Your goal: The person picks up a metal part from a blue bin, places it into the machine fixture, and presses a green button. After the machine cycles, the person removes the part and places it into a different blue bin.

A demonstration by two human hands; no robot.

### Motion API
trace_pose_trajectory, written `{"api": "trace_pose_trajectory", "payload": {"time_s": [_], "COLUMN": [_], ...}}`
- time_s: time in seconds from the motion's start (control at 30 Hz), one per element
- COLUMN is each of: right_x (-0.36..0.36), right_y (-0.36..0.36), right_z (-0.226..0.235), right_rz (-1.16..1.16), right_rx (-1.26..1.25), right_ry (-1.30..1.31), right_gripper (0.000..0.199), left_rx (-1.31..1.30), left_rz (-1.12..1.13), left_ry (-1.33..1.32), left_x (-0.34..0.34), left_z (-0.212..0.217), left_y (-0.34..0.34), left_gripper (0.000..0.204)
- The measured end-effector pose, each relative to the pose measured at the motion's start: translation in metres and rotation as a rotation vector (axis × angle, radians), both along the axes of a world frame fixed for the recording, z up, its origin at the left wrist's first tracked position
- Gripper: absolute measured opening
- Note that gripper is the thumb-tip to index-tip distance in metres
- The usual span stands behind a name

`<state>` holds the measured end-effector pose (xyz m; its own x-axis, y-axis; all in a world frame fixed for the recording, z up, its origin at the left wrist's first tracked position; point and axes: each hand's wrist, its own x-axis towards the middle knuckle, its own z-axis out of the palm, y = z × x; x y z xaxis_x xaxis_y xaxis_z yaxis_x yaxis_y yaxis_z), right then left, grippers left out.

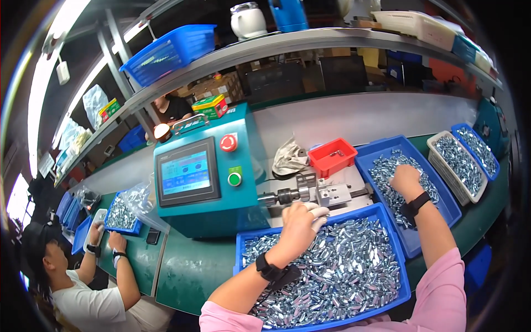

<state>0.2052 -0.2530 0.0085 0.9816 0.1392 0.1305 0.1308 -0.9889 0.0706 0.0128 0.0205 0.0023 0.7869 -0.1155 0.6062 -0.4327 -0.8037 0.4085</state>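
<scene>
Nearest the person: big blue tray (395, 276), heaped w/ small shiny silver metal parts (343, 271), short cylinder-ish pieces, bright and jumbled.

Left hand (298, 224) sits over that tray's far edge, wrist strap on, white covers on fingertips (319, 211). Fingers curled loosely toward the fixture; can't tell if anything's pinched between them.

Just beyond the tray's far edge: metal fixture (310, 193), a chuck-like spindle plus grey block, sticking out from the teal machine.

Right of the big tray, touching it: second blue tray (370, 155), partly filled w/ same silver parts. Right hand (405, 180) is down in that pile, fingers bunched into the parts; what it grips is hidden.

Left of the big tray, behind its left corner: teal machine (204, 182) w/ touchscreen, red mushroom button, green button.

Further back from the tray: small red bin (332, 157), crumpled rag (289, 157). Far right: white basket (459, 166) and another blue tray (475, 149), both w/ silver parts.

Far left of the tray: another person (83, 276) in white shirt, hands at a small blue tray (121, 216).
</scene>
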Motion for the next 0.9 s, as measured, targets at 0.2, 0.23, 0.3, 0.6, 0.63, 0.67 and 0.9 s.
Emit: {"api": "trace_pose_trajectory", "payload": {"time_s": [0.2,0.23,0.3,0.6,0.63,0.67,0.9], "right_x": [-0.038,-0.037,-0.04,-0.034,-0.036,-0.041,-0.055], "right_y": [0.074,0.08,0.089,0.09,0.092,0.093,0.088], "right_z": [0.021,0.011,0.003,-0.011,-0.009,-0.009,0.003], "right_rz": [0.43,0.516,0.522,0.53,0.531,0.526,0.553], "right_rx": [0.715,0.902,0.988,1.133,1.141,1.144,1.123], "right_ry": [0.134,0.173,0.216,0.391,0.393,0.411,0.706], "right_gripper": [0.035,0.034,0.034,0.027,0.029,0.029,0.03], "left_rx": [0.161,0.173,0.211,0.239,0.239,0.302,0.057], "left_rz": [0.23,0.254,0.269,0.238,0.24,0.273,0.191], "left_ry": [-0.038,-0.048,0.033,0.446,0.465,0.302,0.583], "left_x": [0.034,0.042,0.058,0.084,0.083,0.08,0.021], "left_z": [0.011,0.016,0.015,0.033,0.032,0.032,0.025], "left_y": [0.003,0.0,0.0,0.01,0.007,0.004,-0.01], "left_gripper": [0.018,0.017,0.016,0.012,0.012,0.014,0.02]}}
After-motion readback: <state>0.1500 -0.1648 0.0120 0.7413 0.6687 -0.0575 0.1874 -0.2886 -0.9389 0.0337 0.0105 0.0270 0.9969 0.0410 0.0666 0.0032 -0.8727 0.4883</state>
